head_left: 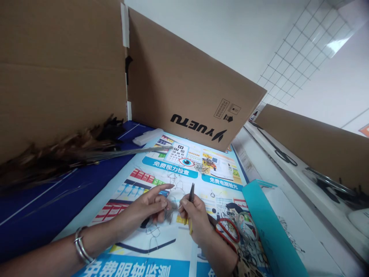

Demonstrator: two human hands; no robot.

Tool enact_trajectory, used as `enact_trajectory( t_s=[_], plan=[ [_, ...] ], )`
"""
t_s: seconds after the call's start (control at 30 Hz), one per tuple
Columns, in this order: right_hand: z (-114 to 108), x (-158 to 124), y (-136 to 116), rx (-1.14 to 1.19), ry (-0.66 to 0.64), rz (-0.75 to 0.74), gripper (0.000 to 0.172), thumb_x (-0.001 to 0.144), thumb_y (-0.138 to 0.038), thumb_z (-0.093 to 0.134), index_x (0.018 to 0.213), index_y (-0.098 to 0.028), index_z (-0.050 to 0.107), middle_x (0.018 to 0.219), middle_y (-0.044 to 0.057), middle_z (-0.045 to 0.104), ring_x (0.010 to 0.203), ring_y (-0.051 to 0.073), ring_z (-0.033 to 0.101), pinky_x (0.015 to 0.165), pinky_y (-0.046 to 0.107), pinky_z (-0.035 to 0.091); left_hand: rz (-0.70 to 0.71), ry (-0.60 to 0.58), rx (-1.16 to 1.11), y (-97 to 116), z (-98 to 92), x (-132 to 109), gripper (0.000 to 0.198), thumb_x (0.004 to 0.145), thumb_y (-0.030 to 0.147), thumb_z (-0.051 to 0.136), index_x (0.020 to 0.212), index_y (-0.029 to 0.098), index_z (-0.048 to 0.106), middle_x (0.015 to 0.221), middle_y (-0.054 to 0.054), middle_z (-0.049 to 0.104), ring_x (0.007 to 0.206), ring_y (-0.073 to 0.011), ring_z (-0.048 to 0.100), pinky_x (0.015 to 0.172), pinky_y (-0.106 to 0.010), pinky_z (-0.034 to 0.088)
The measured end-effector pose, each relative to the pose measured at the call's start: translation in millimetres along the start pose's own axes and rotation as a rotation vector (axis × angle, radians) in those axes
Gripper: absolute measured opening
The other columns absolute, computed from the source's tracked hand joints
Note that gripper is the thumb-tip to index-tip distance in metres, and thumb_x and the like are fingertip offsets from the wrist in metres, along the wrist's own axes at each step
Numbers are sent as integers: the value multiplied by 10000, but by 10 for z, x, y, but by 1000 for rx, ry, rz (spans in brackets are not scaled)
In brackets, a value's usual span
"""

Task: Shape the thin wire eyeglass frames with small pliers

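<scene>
Over the middle of the poster-covered desk (178, 265), the right hand (196, 217) grips yellow-handled pliers (191, 191), their dark tips toward the far edge, while the left hand (155, 204) faces it with thumb and fingers drawn close together (whether they pinch one of the thin bent wires (201, 167) strewn about, I cannot tell). Red-handled scissors (226, 239) lie just beside the right wrist, a wire coil (255, 227) next to them near the right edge, by a teal box (271, 227); brown feathers (86, 140) line the left edge.
</scene>
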State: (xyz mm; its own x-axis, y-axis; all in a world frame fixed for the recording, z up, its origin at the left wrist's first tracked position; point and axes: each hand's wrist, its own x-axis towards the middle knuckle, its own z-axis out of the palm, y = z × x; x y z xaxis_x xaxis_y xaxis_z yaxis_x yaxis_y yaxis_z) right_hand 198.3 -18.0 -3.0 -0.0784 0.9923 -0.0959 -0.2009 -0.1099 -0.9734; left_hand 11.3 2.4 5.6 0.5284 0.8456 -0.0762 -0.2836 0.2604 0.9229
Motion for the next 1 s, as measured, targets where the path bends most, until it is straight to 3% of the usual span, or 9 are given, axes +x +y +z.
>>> enact_trajectory(
  t_s=[0.57,0.9,1.0],
  plan=[
    [8,-7,0,-43,8,-8,142,804,-297,587,802,-161,543,642,-15,560,536,75,452,539,199,352,7,-23,27,-34,-22,6,533,867,344,561,1337,273,320,811,-7,599,556,-123,542,490,-235,359],
    [-10,-49,-47,-39,-72,7,135,802,-285,592,808,-156,554,652,-3,578,567,87,465,567,213,350,-5,100,163,-44,-84,31,403,814,406,596,1160,206,543,670,29,514,529,-114,452,484,-230,334],
    [-16,-37,-44,-25,-65,13,137,796,-285,596,800,-156,553,642,-6,574,560,86,466,563,210,348,-11,148,185,-14,-88,34,349,782,403,630,1063,199,595,737,10,543,575,-119,451,501,-224,343]
  ],
)
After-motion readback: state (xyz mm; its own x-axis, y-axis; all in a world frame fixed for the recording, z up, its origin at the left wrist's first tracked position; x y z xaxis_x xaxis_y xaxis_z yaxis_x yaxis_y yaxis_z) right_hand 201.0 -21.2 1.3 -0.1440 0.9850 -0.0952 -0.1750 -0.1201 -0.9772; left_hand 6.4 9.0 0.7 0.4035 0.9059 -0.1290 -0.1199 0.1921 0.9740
